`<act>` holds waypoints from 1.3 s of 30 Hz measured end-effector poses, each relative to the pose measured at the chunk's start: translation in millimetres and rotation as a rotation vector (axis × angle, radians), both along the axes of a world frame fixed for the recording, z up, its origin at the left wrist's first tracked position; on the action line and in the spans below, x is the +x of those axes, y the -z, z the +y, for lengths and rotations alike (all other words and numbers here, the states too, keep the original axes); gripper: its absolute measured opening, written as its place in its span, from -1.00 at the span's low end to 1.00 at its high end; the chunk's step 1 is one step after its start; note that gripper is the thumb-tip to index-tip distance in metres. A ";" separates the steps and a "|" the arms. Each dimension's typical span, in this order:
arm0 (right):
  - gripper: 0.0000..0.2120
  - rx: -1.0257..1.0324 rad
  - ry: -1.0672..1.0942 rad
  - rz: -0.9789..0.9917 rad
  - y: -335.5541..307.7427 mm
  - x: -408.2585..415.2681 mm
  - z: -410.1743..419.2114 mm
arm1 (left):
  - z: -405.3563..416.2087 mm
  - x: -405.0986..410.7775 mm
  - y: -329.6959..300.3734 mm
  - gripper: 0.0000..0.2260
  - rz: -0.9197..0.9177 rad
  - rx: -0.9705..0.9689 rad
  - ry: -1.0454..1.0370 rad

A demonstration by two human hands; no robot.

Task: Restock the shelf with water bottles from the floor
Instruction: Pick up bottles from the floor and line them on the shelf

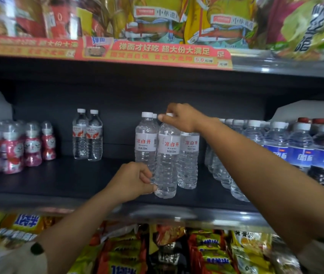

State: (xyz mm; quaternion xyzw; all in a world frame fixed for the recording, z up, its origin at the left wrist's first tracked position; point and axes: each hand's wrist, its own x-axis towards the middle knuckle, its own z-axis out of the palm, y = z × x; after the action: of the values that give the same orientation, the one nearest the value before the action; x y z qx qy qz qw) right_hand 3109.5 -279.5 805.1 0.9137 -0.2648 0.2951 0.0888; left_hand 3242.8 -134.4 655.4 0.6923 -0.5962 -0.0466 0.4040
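Right hand [181, 117] pinches the white cap of a clear plastic white-labelled water bottle [167, 163] upright on the dark shelf [58, 180]; left hand [133, 180] grips its base.

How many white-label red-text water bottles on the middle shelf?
4 visible: front bottle gripped by both hands, one right of it, one left, and a cap behind that one. More may be hidden.

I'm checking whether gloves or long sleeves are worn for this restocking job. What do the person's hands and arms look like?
Both hands, left hand and right hand, are bare: no gloves, rings or watch visible. Forearms are uncovered. Near the left elbow a light sleeve with a dark dot shows; the right sleeve edge is blurred.
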 end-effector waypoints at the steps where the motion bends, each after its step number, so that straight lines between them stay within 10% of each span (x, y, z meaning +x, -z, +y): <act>1: -0.54 0.012 0.024 -0.008 -1.1 -2.0 3.5 | 2.4 -0.4 -0.2 -0.73 0.002 -0.002 0.004; 8: -0.62 -0.175 0.297 -0.073 33.6 -48.7 74.2 | 29.8 -4.2 0.1 -0.74 -0.066 -0.020 0.029; 18: -0.41 0.138 0.316 0.267 283.6 -109.1 190.5 | 93.0 -68.4 106.4 -0.67 -0.532 0.245 0.128; 39: -0.05 0.945 0.429 0.695 817.0 -153.8 200.5 | 85.7 -114.7 635.9 -0.69 -0.276 0.956 0.358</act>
State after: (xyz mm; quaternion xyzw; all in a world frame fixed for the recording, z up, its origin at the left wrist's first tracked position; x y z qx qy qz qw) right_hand 2955.7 -79.0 -11.9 0.8234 -0.5000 -0.1926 -0.1870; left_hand 3128.1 -48.7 19.6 0.6862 -0.6650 -0.2900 -0.0531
